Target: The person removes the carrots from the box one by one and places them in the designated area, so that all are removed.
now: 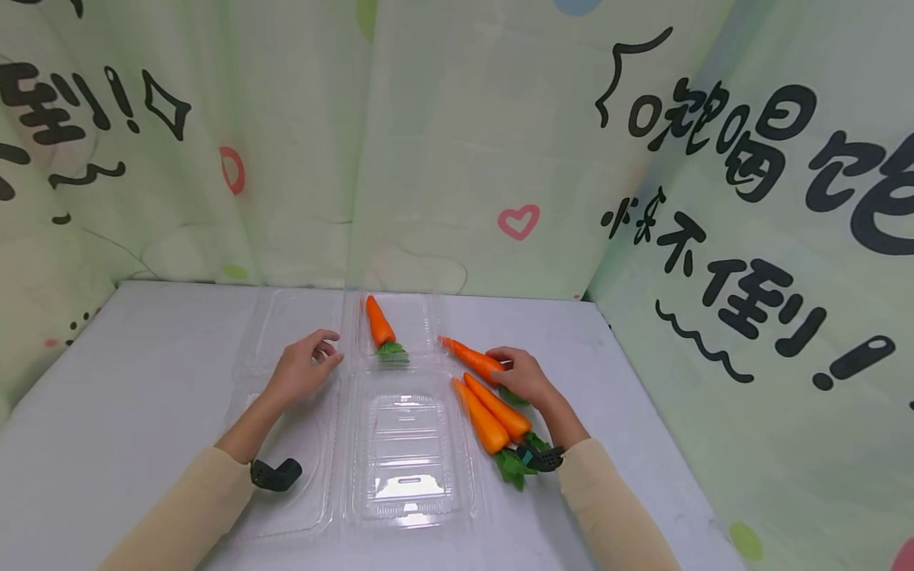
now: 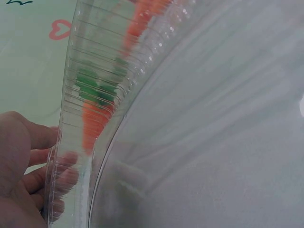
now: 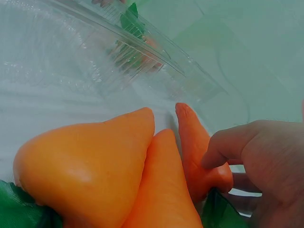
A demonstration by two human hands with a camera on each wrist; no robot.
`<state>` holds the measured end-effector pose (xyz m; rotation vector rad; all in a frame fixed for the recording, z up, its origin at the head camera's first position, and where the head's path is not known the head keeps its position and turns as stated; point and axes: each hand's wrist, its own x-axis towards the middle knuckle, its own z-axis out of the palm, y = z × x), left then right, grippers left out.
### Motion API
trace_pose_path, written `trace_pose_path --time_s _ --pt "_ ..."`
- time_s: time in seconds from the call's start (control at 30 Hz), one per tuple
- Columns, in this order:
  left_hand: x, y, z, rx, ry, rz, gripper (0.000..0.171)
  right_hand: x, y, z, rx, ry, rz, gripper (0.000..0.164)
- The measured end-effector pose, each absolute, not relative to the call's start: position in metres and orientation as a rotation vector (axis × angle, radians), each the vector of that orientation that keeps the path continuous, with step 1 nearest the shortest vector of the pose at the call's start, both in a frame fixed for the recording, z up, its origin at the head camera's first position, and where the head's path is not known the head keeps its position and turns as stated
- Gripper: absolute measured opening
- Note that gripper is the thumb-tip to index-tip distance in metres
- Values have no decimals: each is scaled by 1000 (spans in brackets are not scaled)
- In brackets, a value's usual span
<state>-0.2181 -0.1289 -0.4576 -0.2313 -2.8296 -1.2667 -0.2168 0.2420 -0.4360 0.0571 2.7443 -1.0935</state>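
My right hand [image 1: 524,377] pinches an orange carrot [image 1: 467,357] near its leafy end, the thumb [image 3: 221,149] on the near side. That carrot lies slanted, its tip toward the clear hinged container [image 1: 467,476] in the middle. Two more carrots, one in front [image 1: 480,420] and one behind [image 1: 503,408], lie side by side below this hand. A single carrot [image 1: 378,321] rests in the container's far half, leaves toward me. My left hand [image 1: 307,366] hovers over another clear container [image 1: 286,507] on the left, fingers loosely bent and holding nothing; clear plastic partly covers them in the left wrist view.
Both clear containers lie unfolded side by side on the white table [image 1: 128,396]. A printed pale green curtain [image 1: 435,143] stands behind the table's far edge and along its sides. A dark wrist camera [image 1: 276,474] sits over the left container.
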Motion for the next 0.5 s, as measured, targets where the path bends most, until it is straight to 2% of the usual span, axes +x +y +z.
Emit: trace_pose_path --time_s 0.5 --pt "-218 -130 -456 -251 -2818 -1271 39 -215 243 -431 36 2733 -1145 42"
